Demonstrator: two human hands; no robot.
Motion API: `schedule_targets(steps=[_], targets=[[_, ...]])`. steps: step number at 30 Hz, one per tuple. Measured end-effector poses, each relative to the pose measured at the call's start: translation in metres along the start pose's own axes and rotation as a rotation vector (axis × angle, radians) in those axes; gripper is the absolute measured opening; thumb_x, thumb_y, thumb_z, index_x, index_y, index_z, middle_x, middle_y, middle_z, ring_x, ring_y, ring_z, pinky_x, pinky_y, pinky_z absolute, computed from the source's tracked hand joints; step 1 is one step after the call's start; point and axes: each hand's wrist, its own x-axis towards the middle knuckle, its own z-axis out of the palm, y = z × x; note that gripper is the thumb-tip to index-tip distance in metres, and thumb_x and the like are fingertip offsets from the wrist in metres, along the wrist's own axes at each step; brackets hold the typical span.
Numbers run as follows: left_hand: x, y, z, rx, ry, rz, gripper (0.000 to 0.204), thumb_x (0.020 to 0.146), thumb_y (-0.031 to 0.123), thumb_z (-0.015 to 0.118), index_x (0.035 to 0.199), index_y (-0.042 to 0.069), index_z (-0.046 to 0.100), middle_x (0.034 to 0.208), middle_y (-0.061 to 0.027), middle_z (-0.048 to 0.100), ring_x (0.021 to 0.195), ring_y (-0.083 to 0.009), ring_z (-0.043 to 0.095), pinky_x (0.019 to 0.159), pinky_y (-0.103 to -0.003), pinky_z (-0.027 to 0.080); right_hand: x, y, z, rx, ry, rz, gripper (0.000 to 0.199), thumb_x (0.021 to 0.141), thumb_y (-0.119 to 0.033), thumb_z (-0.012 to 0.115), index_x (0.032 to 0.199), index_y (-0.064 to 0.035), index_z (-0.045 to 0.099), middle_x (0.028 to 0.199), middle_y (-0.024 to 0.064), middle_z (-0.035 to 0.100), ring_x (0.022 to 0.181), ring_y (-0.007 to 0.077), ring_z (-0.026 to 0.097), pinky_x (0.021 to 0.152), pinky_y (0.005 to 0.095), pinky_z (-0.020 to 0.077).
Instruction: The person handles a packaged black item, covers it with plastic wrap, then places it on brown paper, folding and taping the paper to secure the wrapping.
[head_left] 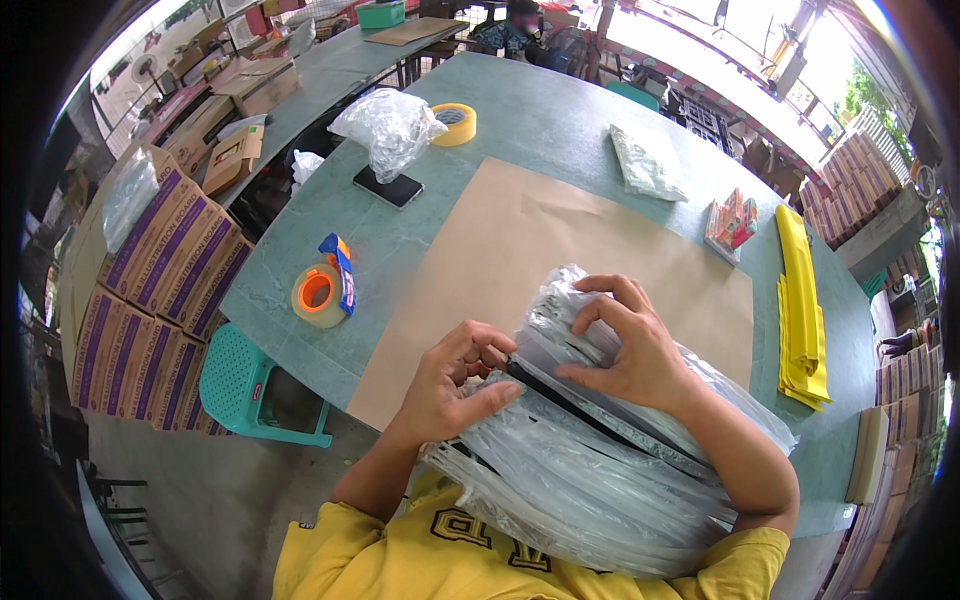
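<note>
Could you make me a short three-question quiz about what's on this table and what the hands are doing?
1. True or false: both hands rest on the bundle of clear plastic sleeves.
2. Which lies nearest the left hand? A) the yellow tape roll B) the orange tape dispenser C) the yellow strips
3. What does the black phone lie beside?

Key
1. True: the left hand and the right hand both press on the bundle, over the brown paper sheet.
2. B.
3. A crumpled clear plastic bag on the green table.
</note>
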Motion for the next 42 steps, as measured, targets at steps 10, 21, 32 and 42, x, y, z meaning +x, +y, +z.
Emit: schedule_targets(steps=[10, 21, 32, 42], targets=[[-0.001, 0.001, 0.003, -0.018, 0.054, 0.055, 0.036, 0.075, 0.002, 0.068, 0.107, 0.000, 0.052, 0.107, -0.0107, 0.049, 0.086, -0.0133, 0.055, 0.073, -0.024, 0.048, 0.000, -0.003, -0.002, 0.057, -0.003, 0.036, 0.034, 0.062, -0.019, 0.080, 0.085, -0.0095, 0.057, 0.120, 0.0115, 0.048, 0.115, 0.0315, 0.044, 0.095, 0.0415, 0.0372], [0.001, 0.009, -0.002, 0.276, -0.055, 0.127, 0.041, 0.074, -0.002, 0.062, 0.115, -0.003, 0.057, 0.099, -0.0090, 0.050, 0.076, -0.0116, 0.055, 0.068, -0.023, 0.046, 0.000, -0.002, -0.002, -0.016, -0.007, -0.024, 0.034, 0.064, -0.019, 0.077, 0.087, -0.0092, 0.054, 0.120, 0.0123, 0.048, 0.114, 0.0339, 0.043, 0.091, 0.0418, 0.0414], [0.002, 0.011, -0.001, 0.295, -0.037, 0.116, 0.034, 0.074, 0.000, 0.063, 0.107, -0.004, 0.060, 0.098, -0.0092, 0.051, 0.077, -0.0108, 0.055, 0.064, -0.021, 0.046, 0.000, -0.002, -0.003, -0.035, -0.016, -0.034, 0.031, 0.066, -0.017, 0.075, 0.088, -0.0095, 0.054, 0.121, 0.0120, 0.047, 0.114, 0.0339, 0.043, 0.090, 0.0412, 0.0418], [0.005, 0.012, 0.003, 0.118, 0.010, -0.042, 0.047, 0.076, 0.012, 0.066, 0.119, -0.001, 0.053, 0.091, -0.0076, 0.054, 0.078, -0.0112, 0.052, 0.070, -0.024, 0.045, 0.000, 0.003, 0.001, 0.098, 0.043, -0.015, 0.012, 0.076, -0.010, 0.068, 0.080, -0.0053, 0.058, 0.114, 0.0127, 0.052, 0.110, 0.0305, 0.047, 0.093, 0.0390, 0.0375]])
